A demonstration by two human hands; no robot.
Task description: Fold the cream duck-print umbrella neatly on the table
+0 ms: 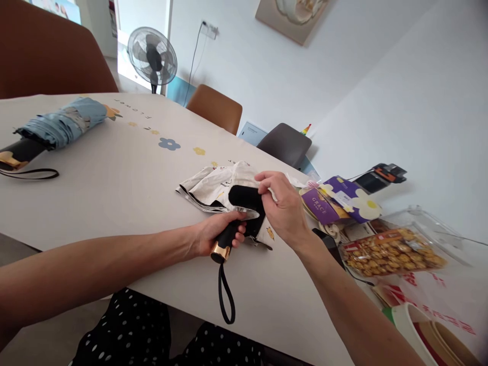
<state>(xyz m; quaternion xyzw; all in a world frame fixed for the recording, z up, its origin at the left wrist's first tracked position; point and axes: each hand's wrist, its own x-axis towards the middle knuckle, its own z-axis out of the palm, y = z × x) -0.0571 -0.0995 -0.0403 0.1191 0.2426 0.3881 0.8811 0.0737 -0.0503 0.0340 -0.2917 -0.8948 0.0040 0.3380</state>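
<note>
A white folding umbrella [215, 185] with a black lining lies collapsed near the table's front edge. My left hand [219, 231] is closed around its black handle, which ends in a gold band and a dangling black wrist loop [225, 295]. My right hand [282, 206] pinches the white canopy fabric just above the handle, fingers curled over the folds. A second folded umbrella [61, 124], light blue with a black handle and strap, lies at the far left of the table, away from both hands.
The table [125, 178] has a cream cloth with flower prints. To the right lie a purple packet [341, 201], a clear box of snacks [392, 251] and a bowl [427, 333]. Chairs [215, 107] and a standing fan [152, 56] stand behind.
</note>
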